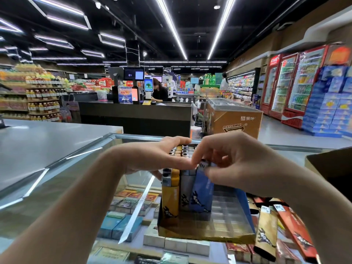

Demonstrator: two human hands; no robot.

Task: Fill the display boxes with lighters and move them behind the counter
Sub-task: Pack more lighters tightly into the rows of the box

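Blue lighter pinched in my right grip, going into display box. Left grip loose, fingers straight, resting on the lighter row.

Both forearms bare to frame edge, no sleeves, gloves, rings or watch visible on left hand or right hand.

Supermarket with a black ceiling, long strip lights, red drink fridges and a dark checkout counter.
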